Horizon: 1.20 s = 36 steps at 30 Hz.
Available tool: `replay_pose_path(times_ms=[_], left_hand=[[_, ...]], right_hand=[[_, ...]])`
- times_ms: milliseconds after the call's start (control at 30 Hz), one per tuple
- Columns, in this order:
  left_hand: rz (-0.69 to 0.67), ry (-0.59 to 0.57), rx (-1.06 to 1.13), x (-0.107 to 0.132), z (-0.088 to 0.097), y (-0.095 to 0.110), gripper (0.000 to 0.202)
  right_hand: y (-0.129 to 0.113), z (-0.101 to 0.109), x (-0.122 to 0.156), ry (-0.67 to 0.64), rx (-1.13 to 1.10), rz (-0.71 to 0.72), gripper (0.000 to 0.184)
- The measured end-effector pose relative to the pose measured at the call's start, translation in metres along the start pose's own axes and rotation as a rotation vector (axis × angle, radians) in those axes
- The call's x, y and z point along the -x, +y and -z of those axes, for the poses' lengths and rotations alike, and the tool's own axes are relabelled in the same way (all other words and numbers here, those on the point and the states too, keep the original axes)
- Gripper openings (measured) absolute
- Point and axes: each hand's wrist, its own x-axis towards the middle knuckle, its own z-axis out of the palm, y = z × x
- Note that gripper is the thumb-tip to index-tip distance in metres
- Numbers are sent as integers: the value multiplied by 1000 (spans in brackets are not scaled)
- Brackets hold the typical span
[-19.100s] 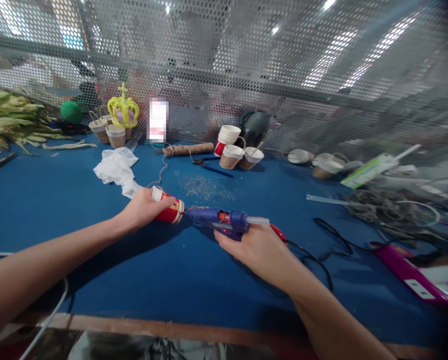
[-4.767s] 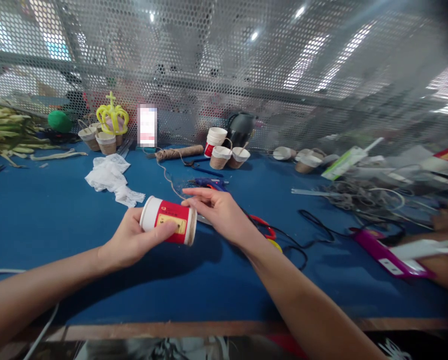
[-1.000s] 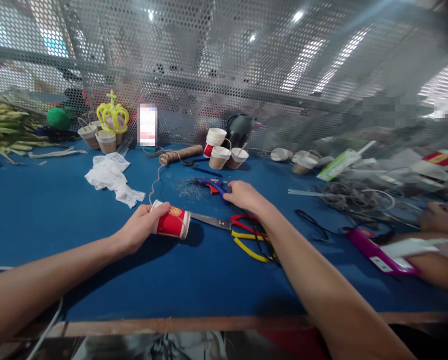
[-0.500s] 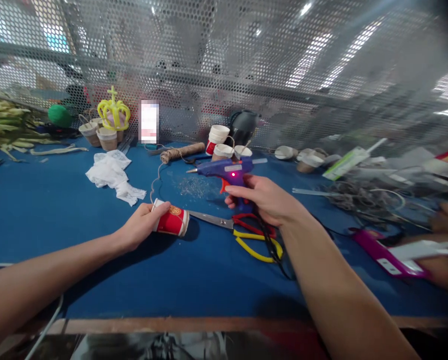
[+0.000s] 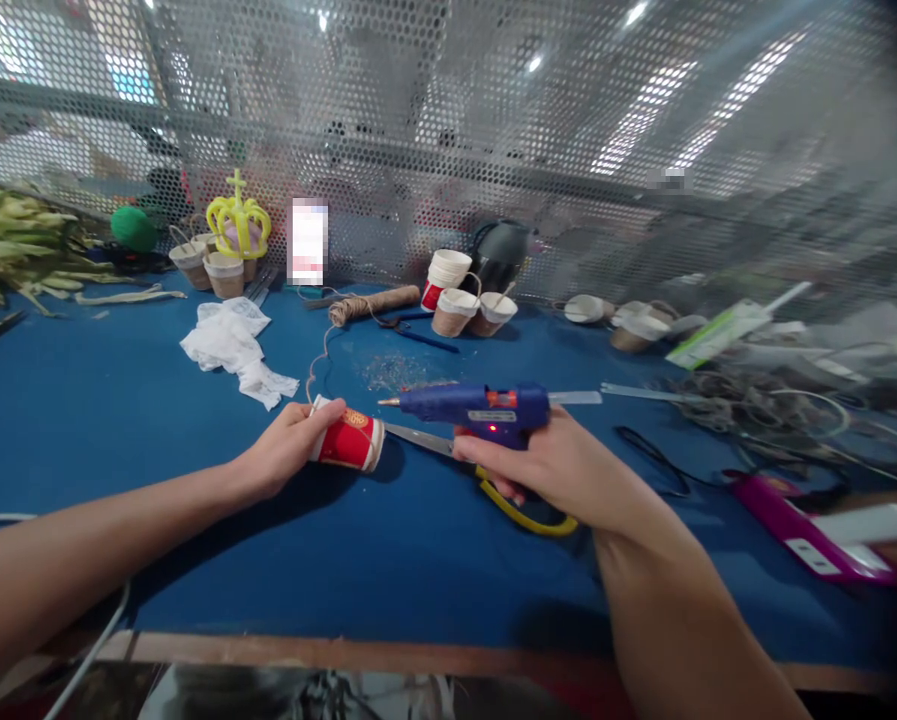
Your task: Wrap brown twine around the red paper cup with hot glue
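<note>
My left hand (image 5: 287, 450) grips a red paper cup (image 5: 349, 440) lying on its side on the blue table (image 5: 118, 400). A brown twine strand (image 5: 317, 360) runs from the cup back to a twine spool (image 5: 377, 302). My right hand (image 5: 549, 465) is closed round the handle of a blue glue gun (image 5: 470, 405). Its metal nozzle points left, a short way right of the cup, with a red light lit on its body. Scissors (image 5: 523, 510) with yellow handles lie under my right hand, blades toward the cup.
White cloth (image 5: 234, 350) lies left of the twine. Several twine-wrapped cups (image 5: 463, 305) and a yellow crown (image 5: 238, 220) stand along the perforated metal screen (image 5: 448, 120). Green leaves (image 5: 13, 235) sit far left. Wires, a ruler and a pink case (image 5: 808, 525) crowd the right.
My right hand has lifted the glue gun from the table and brought it down and toward me, nozzle near the cup. My left hand and the cup stayed put.
</note>
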Motion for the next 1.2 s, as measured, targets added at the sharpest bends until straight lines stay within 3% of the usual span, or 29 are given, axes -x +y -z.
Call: replay_pose_path(times_ms=[133, 433, 967, 1200], left_hand=[[10, 42, 29, -2, 1, 0, 37], [10, -17, -10, -3, 3, -1, 39], [12, 10, -8, -4, 2, -3, 39], [3, 18, -24, -3, 3, -2, 39]], right_hand=[[-2, -3, 3, -32, 165, -35, 27], [1, -8, 3, -32, 373, -5, 35], [0, -11, 7, -38, 337, 101, 31], [-1, -11, 8, -22, 359, 76, 33]])
